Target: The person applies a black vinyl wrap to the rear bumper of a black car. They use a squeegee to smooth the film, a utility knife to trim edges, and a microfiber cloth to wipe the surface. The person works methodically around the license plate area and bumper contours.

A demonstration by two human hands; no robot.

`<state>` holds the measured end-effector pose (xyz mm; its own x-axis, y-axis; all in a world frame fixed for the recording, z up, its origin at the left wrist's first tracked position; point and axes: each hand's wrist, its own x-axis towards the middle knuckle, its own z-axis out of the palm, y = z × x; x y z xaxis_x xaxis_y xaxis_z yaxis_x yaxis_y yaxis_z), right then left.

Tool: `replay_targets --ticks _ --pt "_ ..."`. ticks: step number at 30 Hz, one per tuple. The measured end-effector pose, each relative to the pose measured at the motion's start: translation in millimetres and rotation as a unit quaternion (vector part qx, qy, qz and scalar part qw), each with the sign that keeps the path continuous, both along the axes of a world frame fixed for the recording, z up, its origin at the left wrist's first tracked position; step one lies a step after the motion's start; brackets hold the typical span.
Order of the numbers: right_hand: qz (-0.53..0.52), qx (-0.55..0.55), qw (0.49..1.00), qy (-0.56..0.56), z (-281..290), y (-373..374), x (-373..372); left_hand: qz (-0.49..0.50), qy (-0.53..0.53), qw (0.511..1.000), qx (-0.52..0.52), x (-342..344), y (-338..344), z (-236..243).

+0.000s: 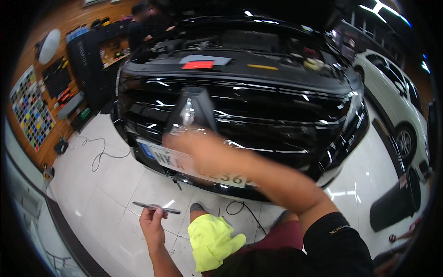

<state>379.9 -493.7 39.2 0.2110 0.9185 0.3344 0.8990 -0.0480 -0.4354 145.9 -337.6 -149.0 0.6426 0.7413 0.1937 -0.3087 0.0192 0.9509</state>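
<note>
My left hand [153, 225] is closed round a slim dark grey pen-like tool [157, 207], held level above the floor. My right arm reaches across the front of a black car [277, 106] with its hood raised. Smeared by motion, my right hand [191, 145] is at the lower grille, just above the white licence plate [168, 160] and partly over it. I cannot make out its fingers or whether they hold anything. Directly above it, the badge [188, 113] sits on a dark centre panel of the grille. A bright yellow-green cloth [210, 242] hangs by my leg.
A flat red card [198, 64] and a grey sheet [224, 60] lie on the car's front ledge, with a yellow strip [263, 67] to their right. Cables [99, 154] run over the tiled floor. A black bin [394, 205] and white car [392, 87] stand right; another person [137, 30] is far left.
</note>
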Motion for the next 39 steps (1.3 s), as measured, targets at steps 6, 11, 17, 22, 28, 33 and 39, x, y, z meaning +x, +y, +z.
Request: replay_targets --ticks 6,11,17,22,28,33,39 --pt "-0.025 0.019 0.954 0.297 -164.7 -103.6 -76.8 -0.191 0.138 0.964 0.122 58.7 -83.4 -4.4" --pt "-0.059 0.134 0.955 0.258 -170.6 -155.4 -37.8 -0.395 0.437 0.719 0.369 10.3 -48.4 -178.4" --pt "-0.198 0.339 0.898 0.198 -66.5 -211.1 42.3 -0.431 0.424 0.658 0.449 11.8 -38.2 -189.9" --pt "-0.386 0.467 0.719 0.342 17.9 -231.1 61.6 -0.561 0.528 0.580 0.263 104.2 47.3 -1.2" --pt "-0.508 0.617 0.543 0.259 89.6 -270.8 -48.8 -0.498 0.338 0.742 0.295 247.1 205.7 365.2" --pt "-0.639 0.573 0.445 0.256 79.7 -216.3 -100.5 -0.378 0.011 0.736 0.562 364.1 28.7 474.4" --pt "-0.627 0.691 0.239 0.268 -15.7 -158.2 -118.1 -0.305 0.066 0.287 0.906 546.4 -26.3 433.5"
